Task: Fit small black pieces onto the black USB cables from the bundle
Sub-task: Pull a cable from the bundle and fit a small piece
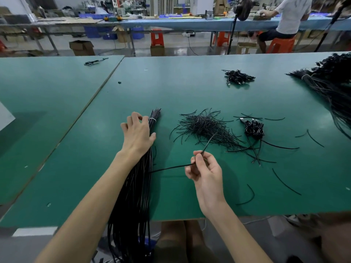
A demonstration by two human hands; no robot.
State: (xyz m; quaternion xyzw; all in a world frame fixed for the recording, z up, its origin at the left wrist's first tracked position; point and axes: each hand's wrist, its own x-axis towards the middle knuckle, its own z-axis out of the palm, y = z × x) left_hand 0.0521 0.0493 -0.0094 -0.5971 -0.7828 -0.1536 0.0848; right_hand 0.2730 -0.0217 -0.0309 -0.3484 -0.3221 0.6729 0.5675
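Observation:
A long bundle of black cables (133,196), tied near its far end with a white band (152,119), lies on the green table and hangs over the near edge. My left hand (137,132) rests on the bundle near the band, fingers curled at its side. My right hand (204,167) pinches a single black cable (171,167) that runs left back to the bundle; its free end sticks up past my fingers. A heap of short thin black pieces (206,127) lies just beyond my right hand.
A small pile of black cables with connectors (254,128) sits right of the heap, another pile (238,76) farther back, and a large bundle (334,84) at the far right. Loose black strands (285,184) are scattered near the front right. A person sits at a far bench.

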